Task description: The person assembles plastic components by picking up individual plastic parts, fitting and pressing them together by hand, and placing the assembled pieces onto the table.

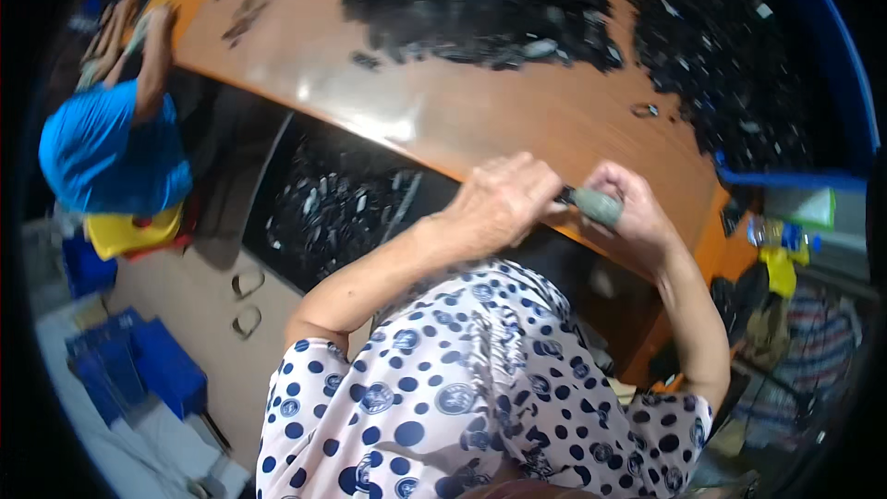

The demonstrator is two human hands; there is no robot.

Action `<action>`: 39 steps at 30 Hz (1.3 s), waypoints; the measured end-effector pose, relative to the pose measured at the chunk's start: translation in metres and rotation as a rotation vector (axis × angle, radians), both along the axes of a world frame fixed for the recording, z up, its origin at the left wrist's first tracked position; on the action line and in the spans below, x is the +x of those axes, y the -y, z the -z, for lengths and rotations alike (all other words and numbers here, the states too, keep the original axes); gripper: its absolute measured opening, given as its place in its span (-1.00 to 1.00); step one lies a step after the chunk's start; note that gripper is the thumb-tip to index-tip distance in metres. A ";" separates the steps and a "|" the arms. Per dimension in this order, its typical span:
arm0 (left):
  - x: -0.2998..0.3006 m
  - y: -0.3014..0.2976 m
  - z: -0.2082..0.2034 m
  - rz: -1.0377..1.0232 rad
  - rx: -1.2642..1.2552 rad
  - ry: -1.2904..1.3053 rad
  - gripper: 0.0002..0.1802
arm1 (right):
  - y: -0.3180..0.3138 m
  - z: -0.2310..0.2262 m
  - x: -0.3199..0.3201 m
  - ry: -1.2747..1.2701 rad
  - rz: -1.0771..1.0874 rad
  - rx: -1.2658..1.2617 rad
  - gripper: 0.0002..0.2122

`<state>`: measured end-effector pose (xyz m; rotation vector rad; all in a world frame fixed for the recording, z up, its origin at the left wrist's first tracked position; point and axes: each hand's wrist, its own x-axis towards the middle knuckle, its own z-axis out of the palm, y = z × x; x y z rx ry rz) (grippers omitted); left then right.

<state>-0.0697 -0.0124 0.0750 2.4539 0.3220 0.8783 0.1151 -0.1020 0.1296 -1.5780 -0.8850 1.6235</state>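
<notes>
Close in front of my body, at the table's near edge, both hands meet around a small black part [565, 195]. My left hand [506, 196] pinches it, knuckles up, with its fingertips mostly hidden. The fingers of my right hand [639, 214] are curled around a grey-green rounded piece [599, 207], which touches the black part. Whether this piece is a tool handle or a wrap on the thumb, I cannot tell. Beyond the hands, a large pile of small black parts [471, 5] covers the far side of the brown table [416, 97].
Another heap of black parts [730, 65] lies inside a blue rim [836, 37] at right. Left of my legs stands a dark bin [337, 194] of parts. A person in blue [115, 143] sits at far left. Blue boxes [139, 365] and slippers [247, 303] are on the floor.
</notes>
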 end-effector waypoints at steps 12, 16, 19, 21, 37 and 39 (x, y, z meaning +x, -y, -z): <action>-0.089 -0.012 0.027 -0.293 -0.827 0.262 -0.74 | -0.087 0.033 -0.092 -0.275 -0.112 -0.110 -0.71; -0.109 -0.012 0.045 -0.340 -0.968 0.467 -0.78 | -0.108 0.037 -0.124 -0.240 -0.260 -0.126 -0.56; -0.125 -0.008 0.062 -0.376 -1.066 0.484 -0.76 | -0.120 0.044 -0.137 -0.216 -0.363 -0.188 -0.52; -0.133 -0.010 0.073 -0.395 -0.988 0.516 -0.73 | -0.126 0.048 -0.147 -0.231 -0.384 -0.227 -0.51; -0.194 -0.009 0.088 -0.356 -1.590 0.892 -0.47 | -0.141 0.087 -0.221 -0.350 -0.501 -0.057 -0.45; -0.197 -0.013 0.089 -0.405 -1.475 0.852 -0.59 | -0.142 0.088 -0.219 -0.430 -0.513 0.018 -0.39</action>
